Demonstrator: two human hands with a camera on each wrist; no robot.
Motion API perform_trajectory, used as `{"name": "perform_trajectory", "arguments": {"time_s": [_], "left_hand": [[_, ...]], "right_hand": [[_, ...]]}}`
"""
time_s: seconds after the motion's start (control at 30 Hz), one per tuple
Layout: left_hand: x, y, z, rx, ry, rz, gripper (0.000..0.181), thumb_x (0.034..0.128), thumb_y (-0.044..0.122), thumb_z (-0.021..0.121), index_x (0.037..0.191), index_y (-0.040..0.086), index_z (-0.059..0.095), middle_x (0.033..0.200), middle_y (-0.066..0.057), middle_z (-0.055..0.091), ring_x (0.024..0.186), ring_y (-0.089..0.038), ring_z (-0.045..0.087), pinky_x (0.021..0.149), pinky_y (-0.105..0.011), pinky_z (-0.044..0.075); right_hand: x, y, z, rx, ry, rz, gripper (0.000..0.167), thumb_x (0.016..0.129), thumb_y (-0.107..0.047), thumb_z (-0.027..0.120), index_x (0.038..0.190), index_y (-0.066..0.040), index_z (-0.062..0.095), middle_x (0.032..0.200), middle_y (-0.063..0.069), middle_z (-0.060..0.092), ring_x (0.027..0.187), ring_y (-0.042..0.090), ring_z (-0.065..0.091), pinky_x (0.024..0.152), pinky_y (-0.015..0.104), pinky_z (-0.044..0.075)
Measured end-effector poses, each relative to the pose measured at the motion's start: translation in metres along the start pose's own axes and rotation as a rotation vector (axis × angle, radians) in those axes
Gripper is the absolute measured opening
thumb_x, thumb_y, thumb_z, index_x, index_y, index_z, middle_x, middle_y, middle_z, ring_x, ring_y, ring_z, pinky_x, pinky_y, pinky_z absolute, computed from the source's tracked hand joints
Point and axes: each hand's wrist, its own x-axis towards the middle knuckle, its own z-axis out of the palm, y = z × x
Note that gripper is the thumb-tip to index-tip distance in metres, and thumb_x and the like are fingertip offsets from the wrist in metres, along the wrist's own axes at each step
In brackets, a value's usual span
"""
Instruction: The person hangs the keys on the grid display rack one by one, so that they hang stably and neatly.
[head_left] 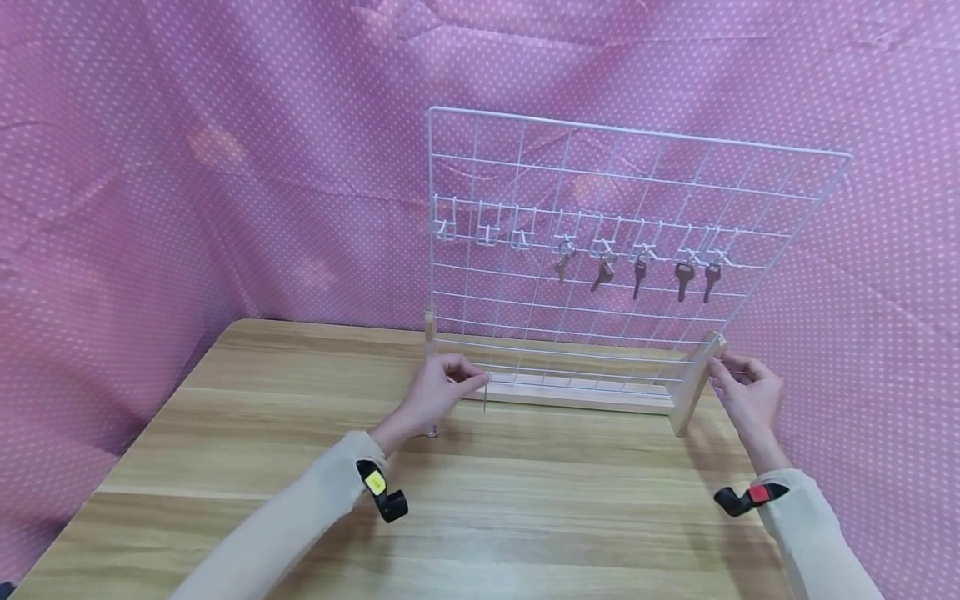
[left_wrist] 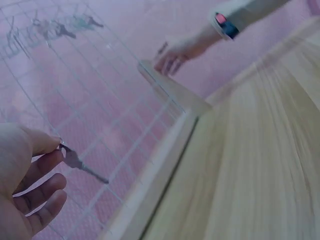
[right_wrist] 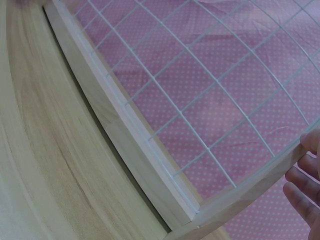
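Observation:
My left hand (head_left: 438, 387) pinches a key (left_wrist: 75, 161) by its small ring between thumb and forefinger, and the key dangles in front of the lower part of a white wire grid (head_left: 570, 312). The grid stands in a wooden base. At the right, my right hand (head_left: 750, 392) holds the edge of the base's side post (head_left: 693, 387) between thumb and fingers. Several keys (head_left: 640, 275) hang from white hooks (head_left: 522, 240) on the grid, toward its right side. The three leftmost hooks show no key.
The wooden table (head_left: 562, 500) spreads in front of the stand. A small metallic item (head_left: 431, 432), too small to make out, lies by my left wrist. Pink dotted cloth (head_left: 300, 167) hangs behind and at both sides.

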Motion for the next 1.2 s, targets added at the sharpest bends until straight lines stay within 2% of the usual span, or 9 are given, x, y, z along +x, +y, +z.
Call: {"name": "perform_trajectory", "arguments": {"time_s": [0.17,0.37,0.5,0.6,0.7,0.83,0.93,1.1,1.2], "left_hand": [[0.004,0.023,-0.003,-0.035,0.040,0.012,0.012,0.0961,0.021,0.078,0.098,0.009,0.079,0.090,-0.006,0.076,0.076,-0.012,0.061,0.064,-0.018,0.048],[0.012,0.047,-0.009,-0.065,0.082,0.074,0.015,0.0969,0.022,0.078,0.100,0.008,0.079,0.091,-0.009,0.077,0.076,-0.014,0.064,0.065,-0.018,0.052],[0.018,0.062,-0.009,-0.102,0.101,0.074,0.016,0.0967,0.024,0.078,0.102,0.009,0.078,0.096,-0.011,0.079,0.080,-0.019,0.068,0.073,-0.026,0.061],[0.021,0.075,-0.009,-0.135,0.115,0.082,0.017,0.0968,0.023,0.078,0.103,0.008,0.078,0.097,-0.011,0.079,0.081,-0.018,0.070,0.077,-0.031,0.064],[0.024,0.086,-0.009,-0.156,0.139,0.109,0.017,0.0968,0.022,0.078,0.103,0.007,0.078,0.096,-0.010,0.079,0.079,-0.015,0.069,0.075,-0.027,0.063],[0.030,0.102,-0.006,-0.169,0.182,0.138,0.016,0.0964,0.022,0.078,0.103,0.007,0.078,0.093,-0.009,0.078,0.078,-0.021,0.070,0.070,-0.021,0.061],[0.034,0.113,-0.005,-0.174,0.219,0.154,0.016,0.0962,0.024,0.079,0.102,0.009,0.079,0.093,-0.010,0.078,0.078,-0.024,0.072,0.069,-0.025,0.063],[0.040,0.130,-0.003,-0.220,0.269,0.174,0.017,0.0967,0.026,0.078,0.102,0.010,0.079,0.092,-0.011,0.079,0.075,-0.014,0.071,0.075,-0.033,0.066],[0.044,0.138,-0.001,-0.260,0.294,0.196,0.018,0.0969,0.025,0.078,0.103,0.008,0.079,0.094,-0.013,0.079,0.076,-0.012,0.071,0.075,-0.032,0.066]], "right_hand": [[0.001,0.001,0.000,-0.002,0.002,0.001,0.012,0.091,0.001,0.078,0.101,-0.004,0.075,0.074,-0.019,0.073,0.061,-0.004,0.070,0.060,0.012,0.059],[0.003,0.003,0.002,0.011,-0.006,-0.021,0.014,0.091,0.002,0.078,0.104,0.001,0.074,0.076,-0.018,0.073,0.063,-0.004,0.071,0.061,0.012,0.059],[0.003,0.004,0.001,0.037,-0.008,-0.012,0.013,0.090,0.003,0.078,0.103,-0.001,0.075,0.077,-0.018,0.074,0.065,-0.004,0.072,0.062,0.011,0.059],[0.002,0.003,0.000,0.029,-0.005,-0.003,0.014,0.090,0.003,0.078,0.103,-0.002,0.075,0.076,-0.018,0.074,0.064,-0.004,0.071,0.062,0.011,0.059],[0.001,0.001,0.000,0.018,-0.004,0.003,0.013,0.090,0.003,0.077,0.102,-0.004,0.075,0.075,-0.018,0.074,0.063,-0.003,0.071,0.061,0.011,0.059],[0.001,-0.001,0.000,0.020,-0.003,0.006,0.013,0.090,0.003,0.077,0.100,-0.005,0.075,0.074,-0.017,0.074,0.061,-0.002,0.071,0.060,0.011,0.058],[0.000,-0.002,0.001,0.013,-0.003,0.001,0.012,0.090,0.003,0.077,0.100,-0.003,0.075,0.073,-0.017,0.074,0.060,-0.001,0.071,0.059,0.011,0.058],[-0.001,-0.002,0.000,-0.009,-0.003,-0.009,0.013,0.090,0.003,0.077,0.103,0.001,0.074,0.074,-0.018,0.073,0.060,-0.002,0.071,0.059,0.011,0.058],[0.000,0.000,0.001,-0.011,0.002,-0.015,0.014,0.090,0.003,0.077,0.104,0.001,0.074,0.074,-0.020,0.073,0.060,-0.004,0.070,0.059,0.010,0.058]]}}
